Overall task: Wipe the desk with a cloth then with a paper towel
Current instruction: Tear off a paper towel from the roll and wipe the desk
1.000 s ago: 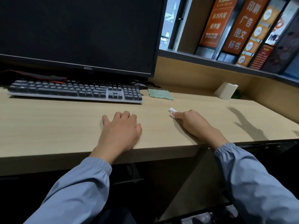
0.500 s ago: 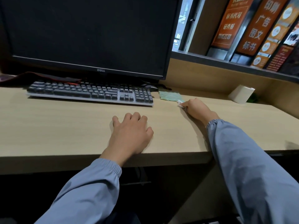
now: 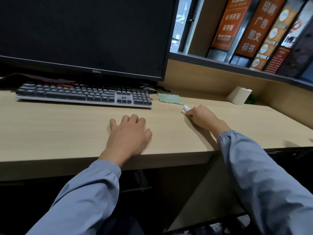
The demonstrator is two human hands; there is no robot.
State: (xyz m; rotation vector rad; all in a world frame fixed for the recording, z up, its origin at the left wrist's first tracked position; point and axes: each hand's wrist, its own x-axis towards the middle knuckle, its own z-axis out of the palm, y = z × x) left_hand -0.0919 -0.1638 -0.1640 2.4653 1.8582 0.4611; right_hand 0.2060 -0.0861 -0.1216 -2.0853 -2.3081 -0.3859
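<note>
Our right hand has its fingers curled over a small folded paper towel, pressing it to the desk. The green cloth lies flat just beyond that hand's fingertips, so we judge the paper-towel pass is under way. Our left hand rests loosely spread on the desk, holding nothing. Next we need a firm, even sweep over the wood between our hands.

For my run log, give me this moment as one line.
right hand: holds paper towel on desk, beside green cloth | left hand: rests on desk, holds nothing
</note>
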